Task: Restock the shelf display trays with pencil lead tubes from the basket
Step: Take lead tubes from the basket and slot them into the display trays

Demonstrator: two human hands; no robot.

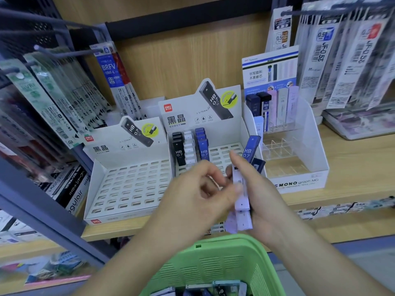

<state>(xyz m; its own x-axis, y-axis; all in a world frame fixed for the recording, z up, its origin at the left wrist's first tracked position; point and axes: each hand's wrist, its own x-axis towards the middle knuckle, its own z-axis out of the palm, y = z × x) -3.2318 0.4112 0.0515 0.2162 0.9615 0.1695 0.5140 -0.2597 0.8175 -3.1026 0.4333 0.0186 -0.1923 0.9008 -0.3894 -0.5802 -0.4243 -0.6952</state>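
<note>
the right hand (263,199) is clamped round a loose fan of slim plastic pencil lead tubes (241,189): pale lilac ones low in the palm, and a blue tube marked hb 0.7 (250,149) standing highest. the left hand (192,195) sits just left of the fan with its fingers curled and its thumb tip at a lilac tube's edge. blur hides whether it pinches, so i cannot tell.

both hands hang over the near edge of the middle white cardboard display tray (222,152). its far left slots hold black, white and blue rows, and the other slots are open.

drawing one tube out of so loose a bundle will likely drag its neighbours free. they would drop onto the shelf or past the green plastic basket (213,265) below. the slots look narrow, so a tilted tube may jam or knock over the standing rows. the lilac tubes match none of those rows. they probably belong in the clear plastic tray (299,167) to the right, so missorting is a risk.
</note>
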